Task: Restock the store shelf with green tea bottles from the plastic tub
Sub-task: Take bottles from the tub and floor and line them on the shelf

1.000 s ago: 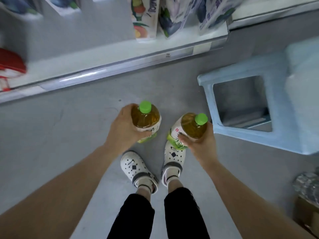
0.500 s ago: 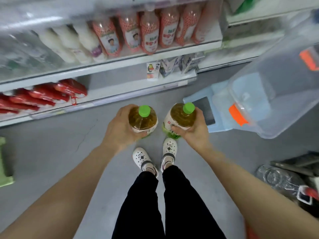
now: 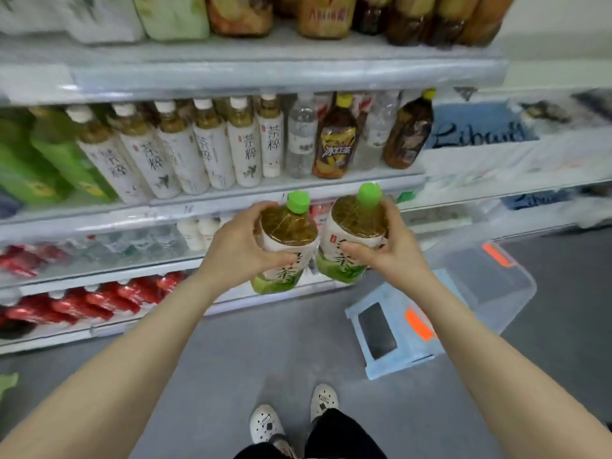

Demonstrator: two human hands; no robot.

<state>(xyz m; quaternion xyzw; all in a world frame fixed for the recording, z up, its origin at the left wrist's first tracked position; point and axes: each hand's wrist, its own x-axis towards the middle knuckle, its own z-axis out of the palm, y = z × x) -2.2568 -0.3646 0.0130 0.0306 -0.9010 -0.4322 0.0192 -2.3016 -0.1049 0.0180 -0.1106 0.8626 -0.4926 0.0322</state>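
Note:
I hold two green tea bottles side by side at chest height, both with bright green caps, amber tea and white-and-green labels. My left hand (image 3: 238, 250) grips the left bottle (image 3: 284, 236) around its body. My right hand (image 3: 387, 246) grips the right bottle (image 3: 356, 226) the same way. The two bottles touch each other and sit just in front of the edge of the drinks shelf (image 3: 231, 202). The clear plastic tub (image 3: 486, 283) with orange latches stands on the floor to my right, resting partly on a light blue stool (image 3: 394, 332).
The drinks shelf holds a row of white-labelled tea bottles (image 3: 212, 147), green bottles (image 3: 56, 164) at left, and water and dark iced tea bottles (image 3: 334, 140) at right. Lower shelves carry red packs (image 3: 82, 303). Grey floor lies around my feet (image 3: 291, 415).
I have stood up and raised both bottles from near floor level to the height of the drinks shelf. The view has tilted up from the floor to the shelves; the tub sits lower right.

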